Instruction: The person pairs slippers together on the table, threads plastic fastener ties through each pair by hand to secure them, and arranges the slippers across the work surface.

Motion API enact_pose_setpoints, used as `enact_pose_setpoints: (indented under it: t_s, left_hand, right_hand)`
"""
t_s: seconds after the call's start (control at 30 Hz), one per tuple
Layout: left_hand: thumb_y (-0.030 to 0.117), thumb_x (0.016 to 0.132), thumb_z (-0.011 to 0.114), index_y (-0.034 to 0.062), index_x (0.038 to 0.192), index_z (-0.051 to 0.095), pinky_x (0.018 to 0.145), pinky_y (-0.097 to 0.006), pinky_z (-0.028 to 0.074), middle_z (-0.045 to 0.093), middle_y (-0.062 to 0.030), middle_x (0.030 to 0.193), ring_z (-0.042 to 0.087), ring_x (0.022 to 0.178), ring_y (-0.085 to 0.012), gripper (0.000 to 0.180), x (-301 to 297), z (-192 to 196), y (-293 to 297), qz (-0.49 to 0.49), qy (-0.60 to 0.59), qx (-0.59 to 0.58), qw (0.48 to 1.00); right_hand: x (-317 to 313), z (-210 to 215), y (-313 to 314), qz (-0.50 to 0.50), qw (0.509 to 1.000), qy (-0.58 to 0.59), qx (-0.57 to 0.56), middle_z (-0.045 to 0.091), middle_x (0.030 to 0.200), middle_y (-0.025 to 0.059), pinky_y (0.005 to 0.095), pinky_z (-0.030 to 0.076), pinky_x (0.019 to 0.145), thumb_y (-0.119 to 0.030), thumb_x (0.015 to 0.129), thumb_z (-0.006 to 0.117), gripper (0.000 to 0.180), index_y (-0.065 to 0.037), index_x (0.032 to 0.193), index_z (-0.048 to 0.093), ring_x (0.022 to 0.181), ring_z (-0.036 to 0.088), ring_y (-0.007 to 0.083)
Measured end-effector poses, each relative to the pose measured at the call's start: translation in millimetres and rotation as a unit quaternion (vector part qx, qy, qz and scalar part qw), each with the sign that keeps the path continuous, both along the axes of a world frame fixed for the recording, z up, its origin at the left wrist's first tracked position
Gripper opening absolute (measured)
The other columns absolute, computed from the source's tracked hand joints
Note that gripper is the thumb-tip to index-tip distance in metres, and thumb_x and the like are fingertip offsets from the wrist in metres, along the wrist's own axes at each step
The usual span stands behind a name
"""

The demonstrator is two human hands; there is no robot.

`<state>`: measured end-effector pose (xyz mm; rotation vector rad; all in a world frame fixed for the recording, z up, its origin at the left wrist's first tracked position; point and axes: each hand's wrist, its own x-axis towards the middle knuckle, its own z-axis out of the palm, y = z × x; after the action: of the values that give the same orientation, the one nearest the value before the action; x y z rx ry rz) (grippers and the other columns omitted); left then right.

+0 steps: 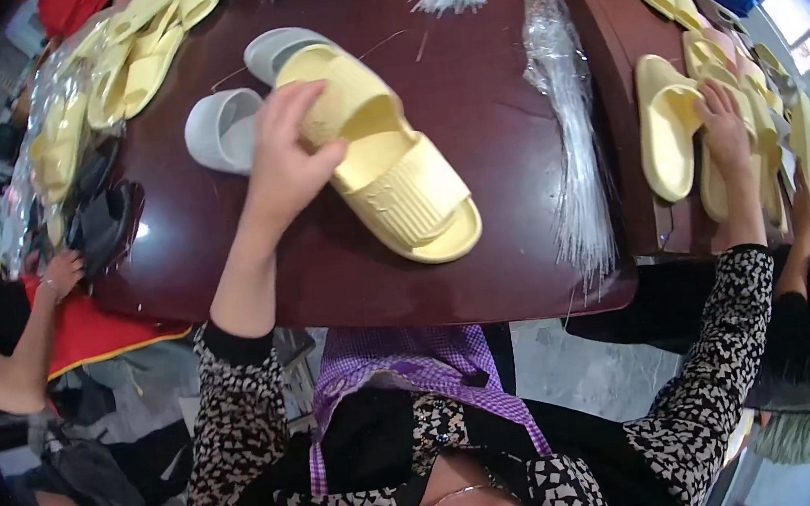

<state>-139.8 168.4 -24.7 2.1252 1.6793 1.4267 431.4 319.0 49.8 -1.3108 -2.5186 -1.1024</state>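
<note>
The step in hand seems to be handling yellow slippers with both hands at once. To do it well, the left hand should take the yellow pair by the firm side edge, not squash the straps, and keep clear of the grey slippers just beyond. The right hand would do best to pinch one side slipper near its strap and lift it clear, so its packed neighbours are not dragged along.

The yellow pair lies overlapped on the desk, its near toe pointing toward the person. The left forearm reaches up and forward, the wrist bent over the pair's left edge; thumb and fingers stand well apart, with nothing clasped between them. The right arm stretches far out to the side, fingers laid along the side slipper's edge; its thumb is hidden, so I cannot tell whether that grip has closed.
</note>
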Motion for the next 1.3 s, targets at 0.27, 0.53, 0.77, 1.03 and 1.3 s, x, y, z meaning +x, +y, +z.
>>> enact_pose_setpoints:
  t_s: [0.27, 0.53, 0.77, 1.03, 1.3]
  left_hand:
    - [0.017, 0.067, 0.066, 0.0015, 0.117, 0.056, 0.100, -0.040, 0.038, 0.053, -0.0175, 0.122, 0.048, 0.116, -0.0342, 0.053, 37.7, -15.3, 2.8, -0.105, -0.005, -0.058, 0.993]
    - [0.017, 0.070, 0.065, 0.0003, 0.124, 0.053, 0.100, -0.035, 0.040, 0.051, -0.0176, 0.123, 0.050, 0.115, -0.0278, 0.057, 31.2, -11.4, 26.5, -0.045, -0.020, -0.150, 0.988]
    - [0.013, 0.067, 0.067, 0.0005, 0.116, 0.057, 0.092, -0.039, 0.043, 0.055, -0.0162, 0.114, 0.052, 0.108, -0.0320, 0.052, 39.2, -10.1, 28.7, 0.001, -0.080, -0.055, 0.995]
    - [0.008, 0.069, 0.067, 0.0010, 0.118, 0.057, 0.086, -0.035, 0.046, 0.053, -0.0140, 0.112, 0.053, 0.102, -0.0282, 0.050, 39.7, 13.7, 17.9, 0.017, -0.085, -0.024, 0.996]
    - [0.004, 0.070, 0.067, 0.0015, 0.119, 0.058, 0.085, -0.035, 0.046, 0.052, -0.0137, 0.115, 0.053, 0.106, -0.0273, 0.049, 42.8, 29.3, 26.2, 0.045, -0.076, -0.005, 0.996]
  right_hand:
    - [-11.8, 18.5, 11.5, -0.129, 0.989, -0.013, 0.063, 0.049, 0.135, 0.0112, 0.0351, 0.034, 0.106, 0.003, 0.084, 0.047, 0.023, -0.008, 0.098, 0.062, 0.130, 0.042, 0.0281]
    - [-165.5, 3.0, -52.9, 0.137, 0.817, 0.425, -0.366, 0.060, 0.122, 0.0079, 0.0307, 0.042, 0.096, 0.003, 0.084, 0.057, 0.030, -0.004, 0.113, 0.060, 0.117, 0.054, 0.0210]
    - [-252.3, -39.6, -131.2, 0.051, 0.780, 0.374, -0.500, 0.060, 0.118, 0.0121, 0.0291, 0.048, 0.081, 0.001, 0.080, 0.065, 0.064, -0.006, 0.139, 0.040, 0.097, 0.061, 0.0161]
    - [-248.8, -73.8, -137.6, 0.008, 0.516, 0.653, -0.554, 0.061, 0.112, 0.0089, 0.0230, 0.048, 0.083, 0.003, 0.085, 0.056, 0.051, 0.001, 0.134, 0.044, 0.099, 0.058, 0.0104]
    - [-248.8, -61.8, -140.6, 0.052, 0.544, 0.676, -0.494, 0.061, 0.112, 0.0076, 0.0251, 0.048, 0.085, 0.001, 0.085, 0.056, 0.045, 0.004, 0.129, 0.047, 0.099, 0.058, 0.0123]
